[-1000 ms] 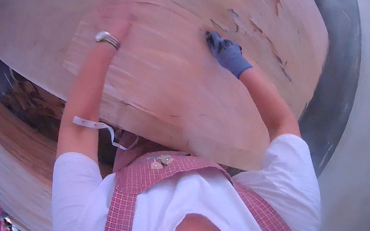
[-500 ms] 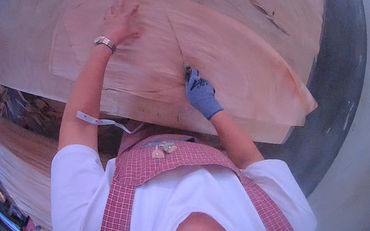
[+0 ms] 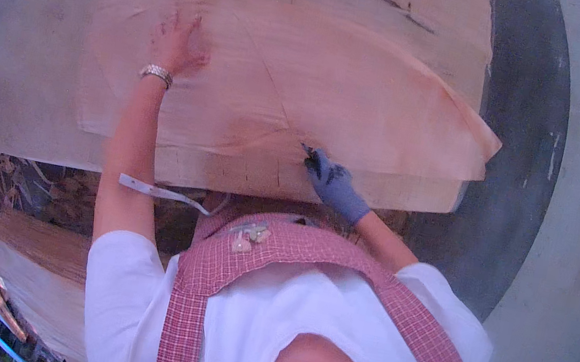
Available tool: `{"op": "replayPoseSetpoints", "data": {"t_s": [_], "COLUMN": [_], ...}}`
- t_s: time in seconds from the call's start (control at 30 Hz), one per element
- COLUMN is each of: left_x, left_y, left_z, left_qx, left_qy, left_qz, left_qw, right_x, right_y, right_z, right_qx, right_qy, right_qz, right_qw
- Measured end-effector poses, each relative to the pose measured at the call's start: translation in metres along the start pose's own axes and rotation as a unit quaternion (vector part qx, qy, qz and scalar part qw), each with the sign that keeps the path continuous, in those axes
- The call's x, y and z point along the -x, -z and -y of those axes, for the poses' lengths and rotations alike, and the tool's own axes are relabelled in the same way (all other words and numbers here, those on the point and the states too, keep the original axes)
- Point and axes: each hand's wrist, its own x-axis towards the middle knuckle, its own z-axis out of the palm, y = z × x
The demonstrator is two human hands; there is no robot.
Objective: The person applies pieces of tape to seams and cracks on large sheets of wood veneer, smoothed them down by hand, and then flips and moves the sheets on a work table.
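A thin pinkish sheet of wood veneer (image 3: 367,94) lies over a larger pale wood sheet, its right corner curling up. My bare left hand (image 3: 177,49), with a metal watch on the wrist, presses flat on the veneer's left part, fingers spread. In a blue glove with dark patches, my right hand (image 3: 333,181) is closed around a small knife (image 3: 306,150) near the front edge. Only the knife's dark tip shows; the fingers hide the rest. A straight slit (image 3: 266,72) runs slantwise through the veneer from the far side toward the knife.
The larger pale sheet (image 3: 28,81) spreads under the veneer, with dark cracks at its far side. Grey floor with a dark band (image 3: 514,166) lies to the right. Veneer scraps (image 3: 18,180) and stacked wood sheets (image 3: 38,245) sit low at the left. A white strap (image 3: 149,188) hangs by my left forearm.
My right hand has drawn the knife toward me and slightly right, and the slit now reaches closer to the front edge. My left hand stays flat on the veneer.
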Motion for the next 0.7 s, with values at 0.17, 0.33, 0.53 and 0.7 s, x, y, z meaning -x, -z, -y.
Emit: {"op": "replayPoseSetpoints", "data": {"t_s": [0.17,0.33,0.53,0.7], "left_x": [0.006,-0.005,0.008,0.01], "left_y": [0.023,-0.003,-0.021,0.015], "left_z": [-0.012,0.004,0.018,-0.004], "left_qx": [0.011,0.053,0.055,-0.006], "left_qy": [0.026,-0.003,0.008,0.036], "left_qz": [0.002,-0.073,-0.115,-0.034], "left_qw": [1.0,0.996,0.992,0.999], "right_x": [-0.121,-0.209,-0.093,-0.049], "right_y": [0.096,0.154,0.215,0.345], "right_z": [-0.052,-0.122,-0.076,-0.055], "right_qx": [0.114,0.158,0.055,-0.154], "right_qy": [0.066,-0.024,-0.001,-0.014], "right_qz": [-0.262,-0.26,-0.155,-0.061], "right_qw": [0.956,0.952,0.986,0.986]}}
